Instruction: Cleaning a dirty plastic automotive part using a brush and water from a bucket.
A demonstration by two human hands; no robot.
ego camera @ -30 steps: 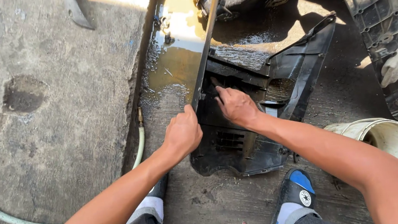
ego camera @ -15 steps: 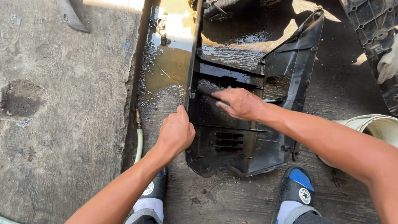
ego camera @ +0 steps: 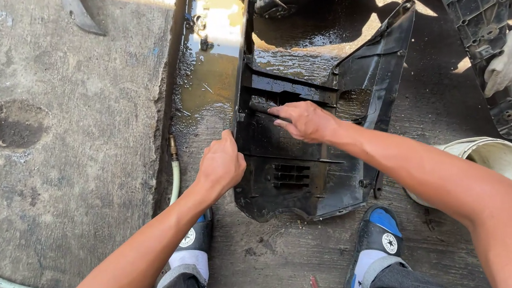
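A large black plastic body panel with ribs and a vent grille lies wet on the ground between my feet. My left hand grips its left edge, fingers curled around the rim. My right hand presses flat on the panel's inner surface near a crossbar, fingers pointing left; whether it holds a small rag or sponge is hidden under the palm.
A white bucket stands at the right. A green hose with a brass end runs along the gutter of muddy water. Another black panel with a cloth lies at the upper right. A raised concrete slab is left.
The panel has been tipped a little more upright and toward me. My right hand slid lower and left across its inner face; my left hand kept its grip on the edge.
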